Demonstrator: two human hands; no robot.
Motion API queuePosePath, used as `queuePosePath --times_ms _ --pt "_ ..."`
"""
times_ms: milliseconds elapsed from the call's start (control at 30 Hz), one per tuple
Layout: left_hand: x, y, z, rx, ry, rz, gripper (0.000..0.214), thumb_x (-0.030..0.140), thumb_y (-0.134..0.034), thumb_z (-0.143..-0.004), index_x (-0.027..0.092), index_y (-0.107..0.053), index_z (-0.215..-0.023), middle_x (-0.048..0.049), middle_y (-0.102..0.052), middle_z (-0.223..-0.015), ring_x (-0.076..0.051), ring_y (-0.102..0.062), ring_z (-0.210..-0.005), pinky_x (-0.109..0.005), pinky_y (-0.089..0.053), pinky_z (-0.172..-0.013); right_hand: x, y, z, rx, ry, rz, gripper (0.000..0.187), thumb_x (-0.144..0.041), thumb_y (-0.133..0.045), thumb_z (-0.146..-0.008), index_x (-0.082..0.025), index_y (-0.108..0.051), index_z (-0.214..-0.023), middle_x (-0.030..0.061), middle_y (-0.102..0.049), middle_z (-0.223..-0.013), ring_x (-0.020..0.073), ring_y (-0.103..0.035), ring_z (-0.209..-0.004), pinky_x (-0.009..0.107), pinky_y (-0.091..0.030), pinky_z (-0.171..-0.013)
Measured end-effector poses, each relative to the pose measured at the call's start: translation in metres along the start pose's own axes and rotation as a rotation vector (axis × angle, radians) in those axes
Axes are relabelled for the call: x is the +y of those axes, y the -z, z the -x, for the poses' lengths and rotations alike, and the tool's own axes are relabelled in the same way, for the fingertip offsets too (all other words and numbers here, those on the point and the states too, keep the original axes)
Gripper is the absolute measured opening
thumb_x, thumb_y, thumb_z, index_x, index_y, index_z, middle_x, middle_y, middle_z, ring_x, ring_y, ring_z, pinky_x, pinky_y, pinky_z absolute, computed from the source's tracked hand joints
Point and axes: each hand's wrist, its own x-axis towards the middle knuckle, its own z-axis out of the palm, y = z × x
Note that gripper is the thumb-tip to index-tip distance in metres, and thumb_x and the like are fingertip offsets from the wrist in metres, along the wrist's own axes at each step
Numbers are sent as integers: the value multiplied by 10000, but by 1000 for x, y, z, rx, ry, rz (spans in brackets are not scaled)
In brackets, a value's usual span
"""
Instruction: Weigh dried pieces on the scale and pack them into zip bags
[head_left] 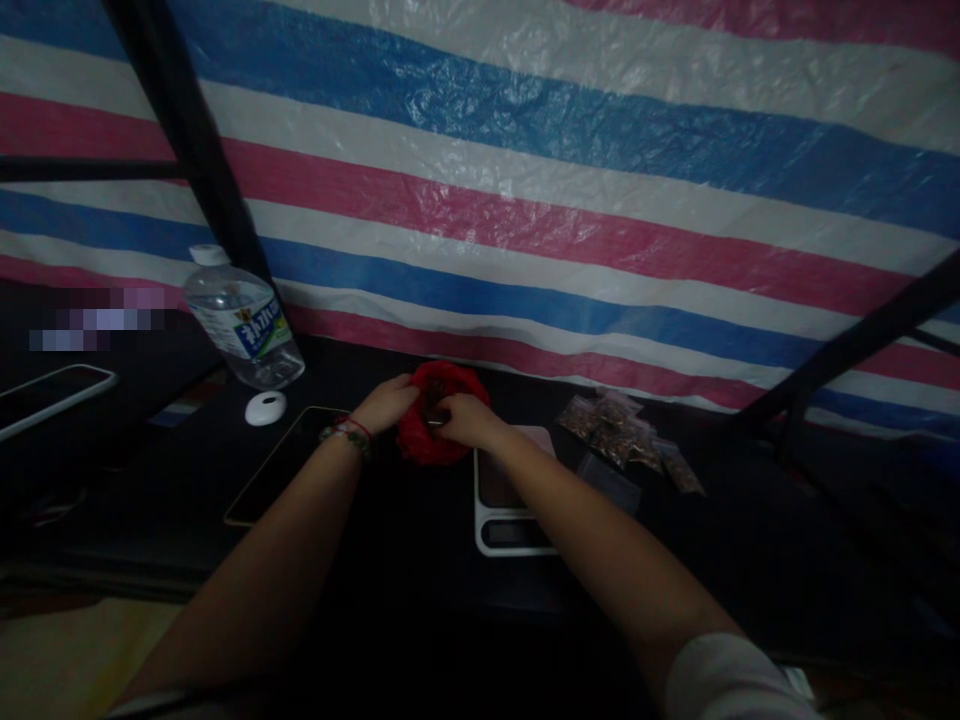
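Work at a crinkled red plastic bag (429, 450), mouth open, standing on the black surface (420, 560). The left hand (386, 403) is at its left rim, fingers apparently pinching the plastic; the right hand (469, 420) reaches into the mouth, its fingertips hidden, so whether they pinch anything cannot be told. Just right of the bag lies a white-framed rectangular scale (501, 484); farther right, small clear sachets of brownish pieces (615, 430); to its left, a dark, flat phone (277, 470). Good practice would keep the rim held wide and steady, lift small amounts, and keep the right forearm off the scale.
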Motion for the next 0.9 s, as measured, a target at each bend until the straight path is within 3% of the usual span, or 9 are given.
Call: queuePosePath --times_ms 233,433,633,733,900 --pt "-3 2 -4 39 -94 -4 329 289 -462 -744 152 -668 -961 -73 -708 -878 -217 -636 -780 -306 -495 -697 -3 -3 -2 80 -54 -151 205 -129 -613 -692 -150 -697 -877 66 -724 -900 166 -656 -790 214 -446 -664" --pt "-1 0 -2 135 -154 6 350 308 -472 -745 154 -653 -1002 -56 -695 -920 -213 -628 -838 -294 -490 -738 -8 1 -4 158 -158 -161 169 -222 -603 -725 -150 -693 -847 79 -721 -859 195 -663 -798 234 -446 -656" --pt "-12 -11 -9 6 -172 149 354 307 -468 -716 150 -675 -957 -52 -700 -886 -213 -634 -823 -317 -496 -768 -6 -4 -12 174 -174 -149 196 -180 -625 -690 -150 -680 -876 82 -717 -906 205 -661 -837 243 -469 -699" --pt "-18 -13 -13 7 -135 212 354 314 -460 -713 142 -672 -937 -56 -698 -843 -212 -636 -774 -323 -503 -728 -2 -6 -13 221 -203 -211 200 -173 -643 -683 -163 -668 -881 66 -714 -932 198 -660 -861 245 -488 -724" --pt "-18 -8 -12 76 -105 81 353 315 -451 -728 138 -664 -948 -66 -700 -870 -215 -634 -780 -303 -489 -702 5 -9 -13 92 -238 -529 233 -129 -610 -724 -175 -615 -953 30 -707 -815 139 -653 -605 203 -489 -517"
